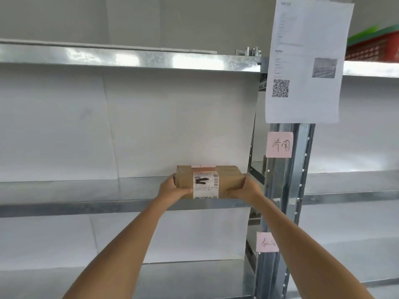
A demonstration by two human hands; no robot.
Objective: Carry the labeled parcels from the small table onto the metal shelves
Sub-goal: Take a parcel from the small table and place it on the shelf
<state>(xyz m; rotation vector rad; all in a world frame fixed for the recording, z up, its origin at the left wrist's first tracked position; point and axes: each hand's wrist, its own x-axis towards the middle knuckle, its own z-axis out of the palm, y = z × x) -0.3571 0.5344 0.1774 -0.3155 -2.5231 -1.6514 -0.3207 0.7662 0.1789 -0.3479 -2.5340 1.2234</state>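
A brown cardboard parcel [228, 180] with a white shipping label on its front and a pink note on top sits at the right end of the middle metal shelf [86, 190]. My left hand [172, 188] grips its left end. My right hand [244, 189] grips its right end and lower front edge. Whether the parcel's base rests fully on the shelf cannot be told, since my hands cover its lower corners. The small table is out of view.
A metal upright [287, 190] stands right of the parcel, carrying a printed sheet with a QR code [302, 61] and two pink handwritten notes [279, 144]. More shelves run above [129, 58] and below. A red crate [375, 48] sits on the top right shelf.
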